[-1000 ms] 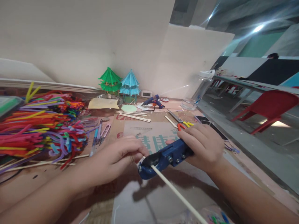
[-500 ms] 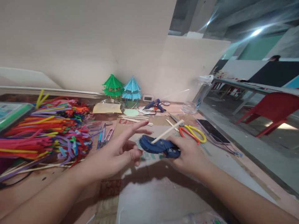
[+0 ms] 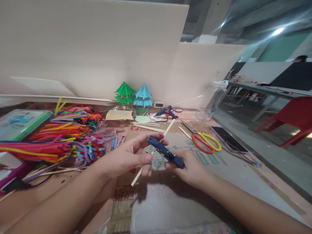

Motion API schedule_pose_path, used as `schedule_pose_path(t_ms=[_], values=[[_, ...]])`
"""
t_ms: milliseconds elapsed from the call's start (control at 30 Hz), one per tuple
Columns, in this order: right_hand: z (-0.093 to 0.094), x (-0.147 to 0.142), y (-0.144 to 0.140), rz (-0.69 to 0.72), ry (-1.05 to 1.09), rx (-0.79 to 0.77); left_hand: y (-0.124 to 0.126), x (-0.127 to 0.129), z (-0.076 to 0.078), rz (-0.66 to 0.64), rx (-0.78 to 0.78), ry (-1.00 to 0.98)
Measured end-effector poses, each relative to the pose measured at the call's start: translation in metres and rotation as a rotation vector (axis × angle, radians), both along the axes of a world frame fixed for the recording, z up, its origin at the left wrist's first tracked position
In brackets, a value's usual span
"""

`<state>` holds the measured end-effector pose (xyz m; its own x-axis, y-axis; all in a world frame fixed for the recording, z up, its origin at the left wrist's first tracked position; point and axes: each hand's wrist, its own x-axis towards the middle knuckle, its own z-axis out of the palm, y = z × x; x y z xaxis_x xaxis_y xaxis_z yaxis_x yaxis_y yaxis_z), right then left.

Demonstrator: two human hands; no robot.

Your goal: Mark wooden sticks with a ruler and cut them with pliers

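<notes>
My right hand is closed around the handle of a dark blue hand tool, held just above the cardboard-covered table. A thin wooden stick runs slantwise from near my left wrist up past the tool's front end toward the back of the table. My left hand pinches this stick between thumb and fingers, right beside the tool's tip. The two hands are almost touching.
A heap of coloured pipe cleaners fills the left. At the back stand a green paper tree, a blue paper tree and a glue gun. Scissors, a phone and a bottle lie right.
The tool and stick were turned: the stick pointed toward me, now its long end points away. My left hand opened briefly, then took hold of the stick. Both hands rose slightly.
</notes>
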<state>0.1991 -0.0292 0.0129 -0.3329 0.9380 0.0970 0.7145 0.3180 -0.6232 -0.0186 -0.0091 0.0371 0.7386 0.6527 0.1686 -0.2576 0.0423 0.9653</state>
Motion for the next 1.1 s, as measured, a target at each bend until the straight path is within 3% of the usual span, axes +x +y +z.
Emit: schedule_pose_path(t_ms=[367,533,767,933,1100], values=[[-0.004,-0.005,0.001,0.029,0.047,-0.029,-0.005,0.006,0.0,-0.047,-0.18,-0.12],[-0.006,-0.004,0.002,-0.017,0.03,-0.015,-0.007,0.007,0.003,-0.025,-0.155,-0.128],[-0.014,0.014,0.012,0.074,0.054,0.386,0.008,-0.017,0.013,0.227,0.06,0.045],[-0.029,0.018,0.011,0.274,-0.093,0.711,0.017,-0.021,0.01,0.215,0.135,0.246],[-0.037,0.005,0.005,0.448,-0.293,0.705,0.017,-0.009,0.016,0.188,0.194,0.377]])
